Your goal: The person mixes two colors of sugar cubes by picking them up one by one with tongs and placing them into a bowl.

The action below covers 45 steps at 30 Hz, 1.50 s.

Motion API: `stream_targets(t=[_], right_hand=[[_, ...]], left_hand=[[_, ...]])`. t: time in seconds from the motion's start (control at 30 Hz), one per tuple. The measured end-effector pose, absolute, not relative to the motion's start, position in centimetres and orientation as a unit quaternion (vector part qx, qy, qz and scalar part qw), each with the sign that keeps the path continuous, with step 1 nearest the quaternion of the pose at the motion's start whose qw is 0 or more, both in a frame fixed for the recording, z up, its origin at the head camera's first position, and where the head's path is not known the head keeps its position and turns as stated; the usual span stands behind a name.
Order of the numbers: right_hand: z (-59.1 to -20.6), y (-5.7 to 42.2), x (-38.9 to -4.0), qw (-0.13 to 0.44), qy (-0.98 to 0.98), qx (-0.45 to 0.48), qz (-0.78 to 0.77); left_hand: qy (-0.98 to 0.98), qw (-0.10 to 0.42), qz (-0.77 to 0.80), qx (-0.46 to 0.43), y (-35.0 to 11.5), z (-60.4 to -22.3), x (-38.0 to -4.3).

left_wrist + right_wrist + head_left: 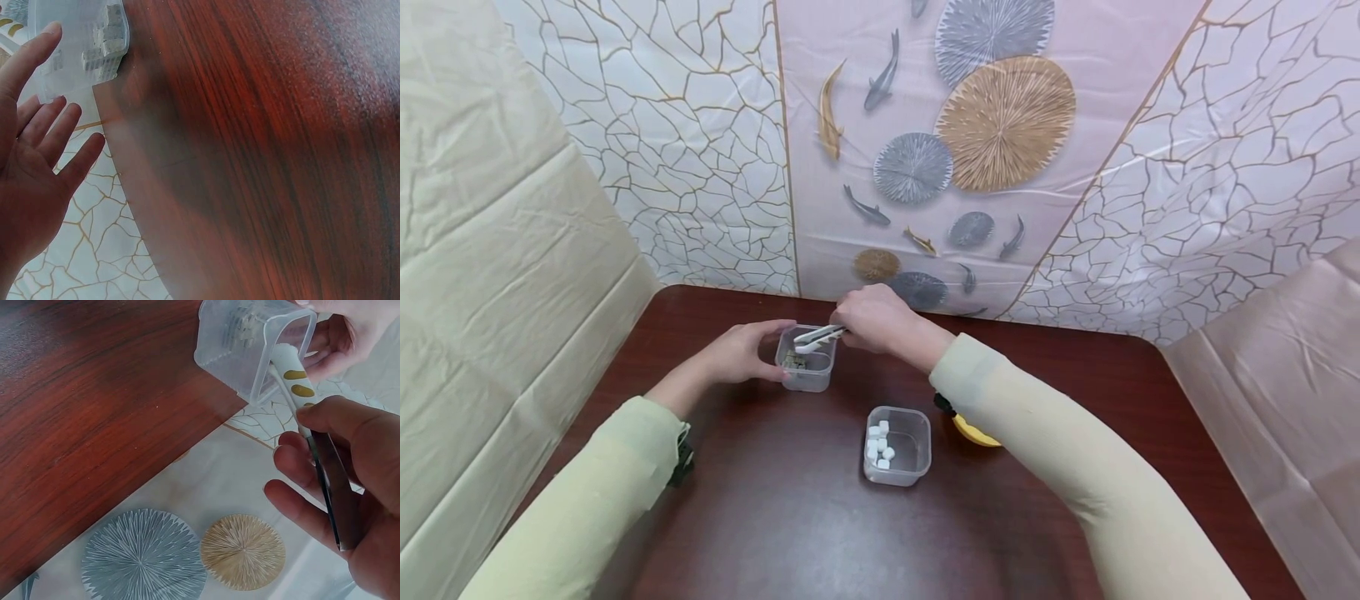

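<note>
Right hand (876,321) grips the tongs (822,335), long axis slanting left over the tub (808,382) held between left hand's (745,352) thumb and fingers; cubes (793,361) inside, toward left hand's side, just nearer the wearer than the tips.

The table (760,500) has the look of dark red wood, with visible grain and a glossy surface which gives back the light in a pale patch. The far box (808,384) and the near box (898,478) are of clear plastic, smooth and slightly cloudy. The tongs (334,487) have a smooth, shiny metal handle and white tips (these seem to be plastic). The greyish cubes (247,325) appear rough, the white cubes (882,446) matt. The sleeve (1060,433) is of matt cloth; the patterned backdrop (700,167) shows a light sheen.
</note>
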State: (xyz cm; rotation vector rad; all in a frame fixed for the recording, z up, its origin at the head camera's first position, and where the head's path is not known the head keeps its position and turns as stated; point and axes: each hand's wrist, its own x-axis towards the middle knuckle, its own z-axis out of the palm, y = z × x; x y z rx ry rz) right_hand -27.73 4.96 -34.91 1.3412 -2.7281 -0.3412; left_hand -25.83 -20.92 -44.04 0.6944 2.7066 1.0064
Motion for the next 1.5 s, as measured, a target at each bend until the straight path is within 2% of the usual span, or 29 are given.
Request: stream_targets(t=[0.23, 0.67, 1.5], right_hand=[[-34.7, 5.7, -27.4, 0.059, -0.879, 0.464, -0.097], [-32.7, 8.5, -26.8, 0.017, -0.893, 0.45, -0.022], [-30.5, 18.2, -24.1, 0.031, -0.895, 0.442, 0.051]], left_hand=[[0.908, 0.087, 0.337, 0.234, -20.9, -44.0, -25.9], [0.907, 0.088, 0.339, 0.234, -20.9, -43.9, -25.8], [0.906, 0.093, 0.343, 0.231, -20.8, -44.0, -25.7]])
